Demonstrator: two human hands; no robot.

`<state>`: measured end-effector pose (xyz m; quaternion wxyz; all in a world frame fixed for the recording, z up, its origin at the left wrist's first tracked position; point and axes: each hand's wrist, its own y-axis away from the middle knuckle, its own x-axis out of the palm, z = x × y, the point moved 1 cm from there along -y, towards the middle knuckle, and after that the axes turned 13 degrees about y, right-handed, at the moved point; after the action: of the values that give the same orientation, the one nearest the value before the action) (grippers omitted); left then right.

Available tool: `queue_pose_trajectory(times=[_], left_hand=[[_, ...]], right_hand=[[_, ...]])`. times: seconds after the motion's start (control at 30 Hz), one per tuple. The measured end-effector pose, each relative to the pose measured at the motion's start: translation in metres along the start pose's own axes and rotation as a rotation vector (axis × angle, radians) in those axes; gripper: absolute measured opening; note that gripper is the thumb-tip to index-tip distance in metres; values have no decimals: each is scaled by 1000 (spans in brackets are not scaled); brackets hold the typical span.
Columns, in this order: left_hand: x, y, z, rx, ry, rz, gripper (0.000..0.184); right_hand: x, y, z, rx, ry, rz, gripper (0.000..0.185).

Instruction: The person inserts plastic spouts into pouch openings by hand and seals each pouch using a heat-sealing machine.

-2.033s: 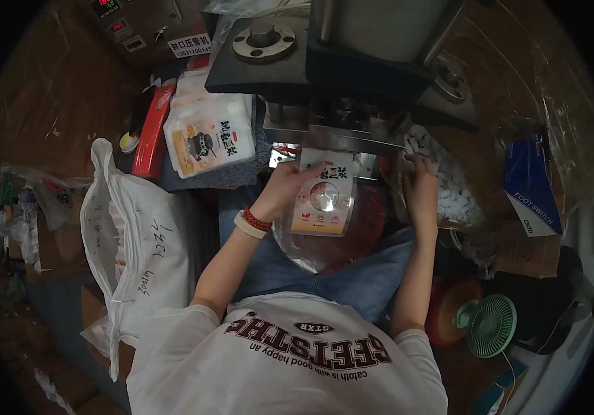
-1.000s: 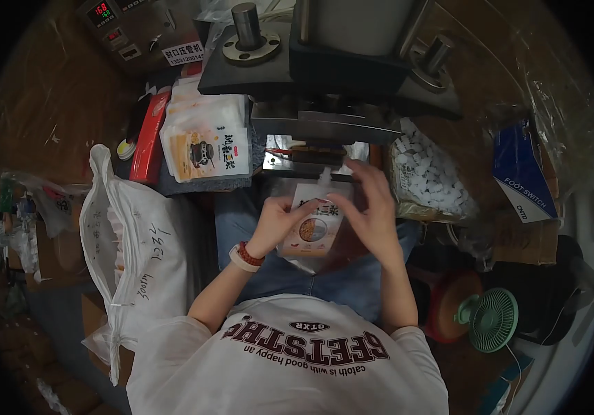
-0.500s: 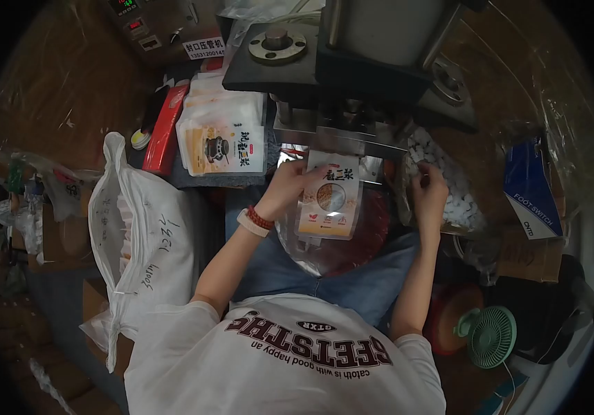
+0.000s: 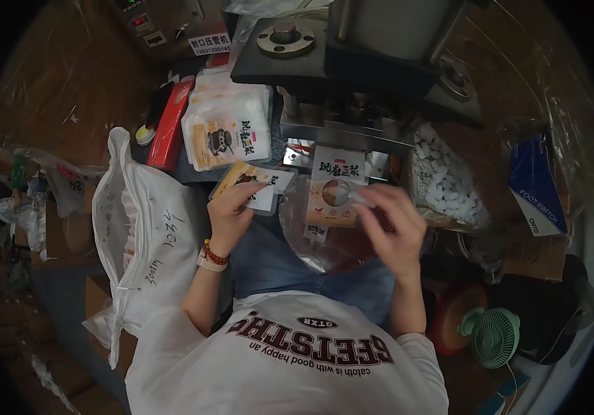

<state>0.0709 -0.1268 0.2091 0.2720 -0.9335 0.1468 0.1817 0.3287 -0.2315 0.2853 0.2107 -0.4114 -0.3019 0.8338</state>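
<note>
My left hand (image 4: 231, 214) pinches a printed plastic pouch (image 4: 261, 199), white and yellow, in front of the pouch stack. Another printed pouch (image 4: 323, 207), with a round window, hangs upright at the front of the press machine (image 4: 366, 131). Beside that pouch's right edge is my right hand (image 4: 395, 228), slightly blurred. Its thumb and fingers close on a small white plastic piece (image 4: 360, 198), whose exact shape I cannot make out. A clear bag of small white plastic pieces (image 4: 447, 180) stands to the right of the machine.
A stack of printed pouches (image 4: 224, 138) lies left of the machine beside a red box (image 4: 171, 128). An open white woven sack (image 4: 162, 235) stands at the left. On the right are a blue-and-white foot switch box (image 4: 537, 183) and a green fan (image 4: 495, 337).
My left hand has left the pouch at the machine and moved left, now holding another pouch. My right hand has come from the bag of white pieces to the hanging pouch's edge.
</note>
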Motion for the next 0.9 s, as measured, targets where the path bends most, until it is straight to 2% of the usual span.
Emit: queue_pose_trajectory(times=[0.03,0.07,0.13,0.2,0.27,0.33,0.37,0.4,0.43,0.47,0.5,0.57,0.63,0.67,0.7,0.77,0.8,0.87,0.9], left_hand=[[5,-1,-6,113,-12,5,46],[9,-4,-15,116,-4,12,46],[14,-8,-38,287,-93,110,45],[11,-9,-52,288,-43,163,44],[12,-13,-60,290,5,224,43],[20,-15,-65,214,294,360,30],[28,-13,-59,214,299,363,30],[42,-10,-42,-165,497,456,23],[58,-5,-26,-551,684,536,19],[79,-4,-19,-603,776,393,27],[88,-10,-20,-598,777,391,27],[101,-24,-18,-833,1038,273,27],[102,-45,-22,-875,1131,259,29],[105,-53,-19,-878,1178,230,29],[108,-60,-15,-881,1226,199,30],[111,-65,-9,-946,1214,196,30],[111,-66,-11,-938,1204,194,31],[110,-70,-10,-923,1191,181,31],[108,-68,-10,-880,1132,202,31]], right_hand=[[10,2,10,-53,-2,52,22],[18,3,14,-47,8,50,22],[31,4,17,-172,40,226,24],[22,-1,21,-207,30,268,27],[10,-4,18,-281,-192,284,33],[7,-4,9,-218,-166,285,35],[7,-3,5,-159,-145,287,37],[10,-1,1,-158,-142,286,37],[14,1,-5,-5,-37,196,36],[16,2,-9,145,65,105,36],[10,2,-17,221,98,67,35],[-13,4,-41,338,220,-32,32],[-37,-1,-57,412,532,-33,29],[-43,-1,-65,493,729,61,28],[-43,3,-81,491,731,61,28],[-30,22,-118,692,908,430,29],[-27,27,-122,691,906,431,29],[-22,30,-128,681,787,243,28],[-21,34,-131,680,778,250,28]])
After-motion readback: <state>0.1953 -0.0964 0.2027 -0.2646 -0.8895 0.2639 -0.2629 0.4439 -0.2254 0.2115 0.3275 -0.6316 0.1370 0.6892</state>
